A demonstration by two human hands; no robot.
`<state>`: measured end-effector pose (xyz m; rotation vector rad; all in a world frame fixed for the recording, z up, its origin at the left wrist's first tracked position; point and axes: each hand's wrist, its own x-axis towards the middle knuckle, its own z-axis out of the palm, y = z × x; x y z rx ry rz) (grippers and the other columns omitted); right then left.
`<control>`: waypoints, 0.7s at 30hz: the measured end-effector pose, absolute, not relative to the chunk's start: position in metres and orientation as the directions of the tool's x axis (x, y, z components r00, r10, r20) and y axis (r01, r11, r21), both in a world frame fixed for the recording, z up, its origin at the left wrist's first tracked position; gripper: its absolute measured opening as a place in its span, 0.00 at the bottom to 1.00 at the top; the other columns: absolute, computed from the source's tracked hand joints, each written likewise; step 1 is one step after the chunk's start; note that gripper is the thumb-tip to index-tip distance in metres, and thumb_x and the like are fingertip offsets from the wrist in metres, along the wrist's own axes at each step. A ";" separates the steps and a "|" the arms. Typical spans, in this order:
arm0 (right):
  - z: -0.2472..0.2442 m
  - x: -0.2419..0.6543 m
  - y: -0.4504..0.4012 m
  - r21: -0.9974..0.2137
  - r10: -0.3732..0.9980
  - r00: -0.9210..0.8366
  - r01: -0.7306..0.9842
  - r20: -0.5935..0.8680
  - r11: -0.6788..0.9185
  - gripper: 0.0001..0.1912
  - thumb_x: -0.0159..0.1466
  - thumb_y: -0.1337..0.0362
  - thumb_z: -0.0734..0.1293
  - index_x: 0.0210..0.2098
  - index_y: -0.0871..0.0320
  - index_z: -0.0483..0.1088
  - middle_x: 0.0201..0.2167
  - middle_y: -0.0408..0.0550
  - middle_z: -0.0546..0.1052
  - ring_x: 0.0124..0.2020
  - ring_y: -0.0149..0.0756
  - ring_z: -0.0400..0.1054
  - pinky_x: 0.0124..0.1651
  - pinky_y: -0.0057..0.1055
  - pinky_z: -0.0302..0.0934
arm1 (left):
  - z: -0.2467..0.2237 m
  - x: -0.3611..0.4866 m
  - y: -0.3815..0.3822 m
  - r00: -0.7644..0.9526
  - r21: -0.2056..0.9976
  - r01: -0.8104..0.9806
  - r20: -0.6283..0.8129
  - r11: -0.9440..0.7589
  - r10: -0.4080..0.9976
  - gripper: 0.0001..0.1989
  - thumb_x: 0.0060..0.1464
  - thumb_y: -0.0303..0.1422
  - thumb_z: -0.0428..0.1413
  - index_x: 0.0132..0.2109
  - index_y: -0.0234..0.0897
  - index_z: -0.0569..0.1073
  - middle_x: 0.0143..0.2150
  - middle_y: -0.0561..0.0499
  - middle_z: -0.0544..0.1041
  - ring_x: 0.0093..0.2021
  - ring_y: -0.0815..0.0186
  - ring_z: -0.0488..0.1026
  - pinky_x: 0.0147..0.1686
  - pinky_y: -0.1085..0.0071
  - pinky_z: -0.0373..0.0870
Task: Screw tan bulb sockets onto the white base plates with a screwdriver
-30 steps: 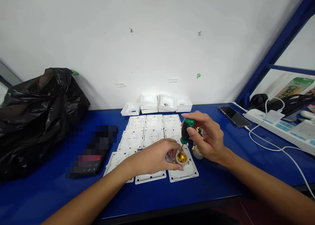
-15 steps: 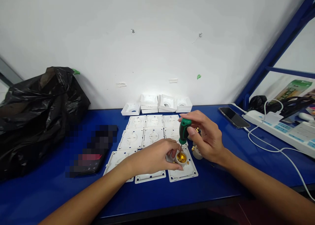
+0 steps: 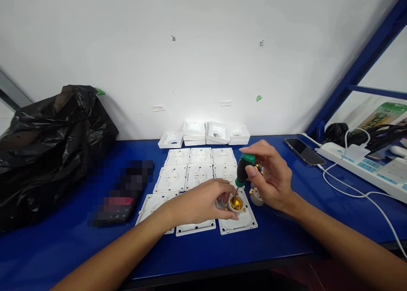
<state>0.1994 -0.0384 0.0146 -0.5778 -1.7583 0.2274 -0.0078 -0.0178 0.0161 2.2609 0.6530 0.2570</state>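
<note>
A green and black screwdriver [image 3: 244,172] is gripped by its handle in my right hand [image 3: 271,178]. Its shaft points down into a round lamp socket [image 3: 236,204], white outside with a gold-coloured metal lining. The fingers and thumb of my left hand [image 3: 206,202] are closed around the socket's left side. Beneath the socket lies a square white plate [image 3: 240,225] at the front right of a grid of similar plates [image 3: 199,176]. Another white socket with brass terminals [image 3: 256,197] stands just right of the plate, partly behind my right hand.
Square white boxes [image 3: 193,130] with round holes are stacked against the wall. On the left are a black plastic bag [image 3: 60,151] and a partly blurred dark phone [image 3: 122,210]. To the right lie a phone [image 3: 304,151], a white power strip [image 3: 369,166] and charging cables.
The screwdriver handle has tilted further to the right and turned in my right hand. My left hand stays on the socket. The whole view has shifted slightly.
</note>
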 end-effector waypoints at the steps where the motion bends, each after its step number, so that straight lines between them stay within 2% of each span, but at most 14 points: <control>1: 0.015 0.199 -0.039 -0.452 0.501 -0.169 0.260 0.849 0.853 0.17 0.69 0.68 0.67 0.56 0.49 0.71 0.35 0.43 0.70 0.28 0.31 0.64 0.26 0.31 0.62 | 0.016 -0.008 -0.018 0.852 0.717 0.372 -0.011 -0.590 0.524 0.17 0.57 0.46 0.67 0.45 0.38 0.77 0.40 0.50 0.75 0.39 0.61 0.73 0.40 0.67 0.67; 11: 0.015 0.197 -0.037 -0.488 0.528 -0.138 0.242 0.838 0.839 0.19 0.66 0.68 0.71 0.55 0.48 0.70 0.33 0.40 0.70 0.25 0.29 0.63 0.24 0.28 0.61 | 0.016 -0.006 -0.017 0.862 0.703 0.356 0.006 -0.615 0.506 0.16 0.57 0.44 0.67 0.44 0.37 0.77 0.38 0.51 0.74 0.36 0.64 0.72 0.38 0.69 0.67; 21: 0.007 0.201 -0.040 -0.535 0.588 -0.162 0.279 0.792 0.797 0.19 0.70 0.66 0.66 0.59 0.48 0.68 0.37 0.44 0.74 0.31 0.34 0.72 0.32 0.34 0.73 | 0.016 -0.007 -0.018 0.858 0.699 0.361 0.010 -0.617 0.514 0.16 0.57 0.43 0.67 0.45 0.38 0.77 0.38 0.51 0.74 0.36 0.64 0.72 0.36 0.69 0.67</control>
